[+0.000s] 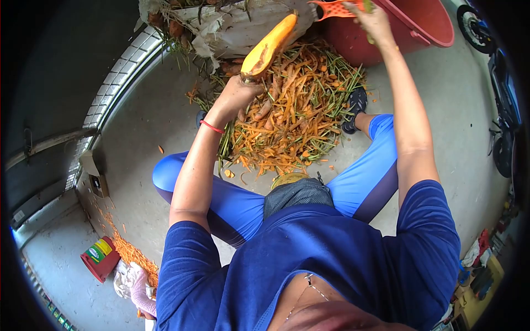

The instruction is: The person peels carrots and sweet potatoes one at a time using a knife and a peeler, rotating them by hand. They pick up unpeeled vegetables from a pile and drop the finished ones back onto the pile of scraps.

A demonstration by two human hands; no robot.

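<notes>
My left hand is wrapped around the lower end of a large peeled carrot, with a red band on the wrist. The carrot tilts up to the right and has a brown patch near its thick end. Up and to the right, my right hand grips an orange peeler beside the rim of a red tub. The peeler is apart from the carrot. Below both hands, a heap of peelings with green stalks and some unpeeled carrots lies on the floor between my legs.
A torn white sack with unpeeled carrots lies behind the heap. At the lower left are a red bucket, more orange peelings and another person's pink sleeve. A motorbike stands at the right.
</notes>
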